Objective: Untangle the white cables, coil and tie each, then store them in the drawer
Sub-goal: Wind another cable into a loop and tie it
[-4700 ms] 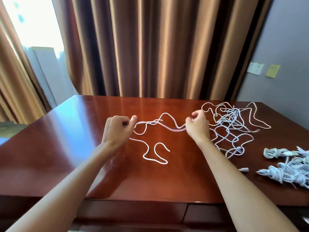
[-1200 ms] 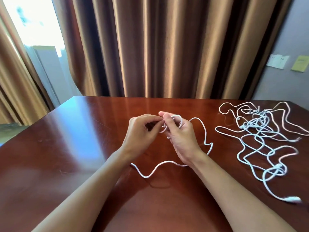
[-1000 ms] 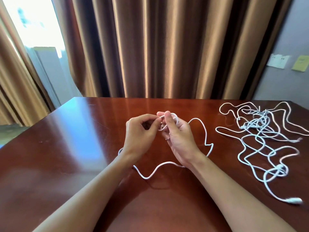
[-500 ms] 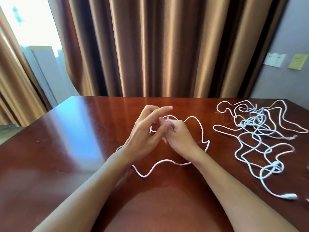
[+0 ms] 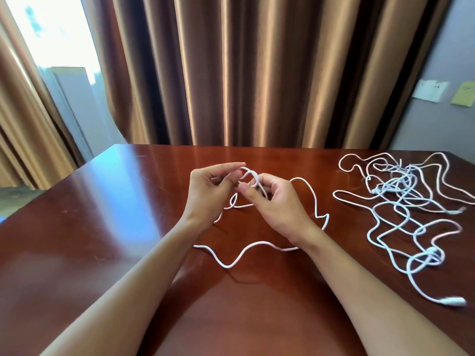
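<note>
One white cable (image 5: pixel 243 255) lies in loose waves on the dark red table (image 5: pixel 102 227), freed from the rest. Both hands meet above its far part. My right hand (image 5: pixel 272 201) pinches small loops of this cable between thumb and fingers. My left hand (image 5: pixel 210 194) pinches the same cable just left of those loops, its index finger stretched over them. A tangle of several white cables (image 5: pixel 408 201) spreads over the table at the right, apart from both hands, with a plug end (image 5: pixel 453 301) near the right edge.
Brown curtains (image 5: pixel 244 73) hang behind the table's far edge. A grey wall with a socket plate (image 5: pixel 429 90) and a yellow note (image 5: pixel 465 97) is at the far right. Bare tabletop stretches to the left of my arms.
Since 4.7 s ago the single cable came away from the tangle. My hands came together on it, and loops now stand between my fingers; my left fingers closed again on the cable.
</note>
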A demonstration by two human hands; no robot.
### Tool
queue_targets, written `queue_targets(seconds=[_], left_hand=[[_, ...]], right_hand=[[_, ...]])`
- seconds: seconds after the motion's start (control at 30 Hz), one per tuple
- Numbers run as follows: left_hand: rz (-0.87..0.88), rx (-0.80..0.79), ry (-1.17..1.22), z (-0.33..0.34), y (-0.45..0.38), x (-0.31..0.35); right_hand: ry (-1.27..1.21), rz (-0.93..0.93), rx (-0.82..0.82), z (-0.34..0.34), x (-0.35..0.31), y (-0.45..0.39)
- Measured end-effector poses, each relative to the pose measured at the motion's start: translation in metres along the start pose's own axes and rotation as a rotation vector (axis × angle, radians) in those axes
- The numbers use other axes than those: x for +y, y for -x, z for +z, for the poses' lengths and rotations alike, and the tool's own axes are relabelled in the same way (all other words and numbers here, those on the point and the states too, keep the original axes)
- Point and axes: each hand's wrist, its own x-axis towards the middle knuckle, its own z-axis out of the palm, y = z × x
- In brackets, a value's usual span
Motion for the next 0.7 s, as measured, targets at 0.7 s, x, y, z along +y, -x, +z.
queue_targets(seconds=[0.7], left_hand=[[-0.574, -0.227, 0.476, 0.020, 0.017, 0.006]], right_hand=[[0.228, -0.082, 0.255, 0.012, 0.002, 0.003]])
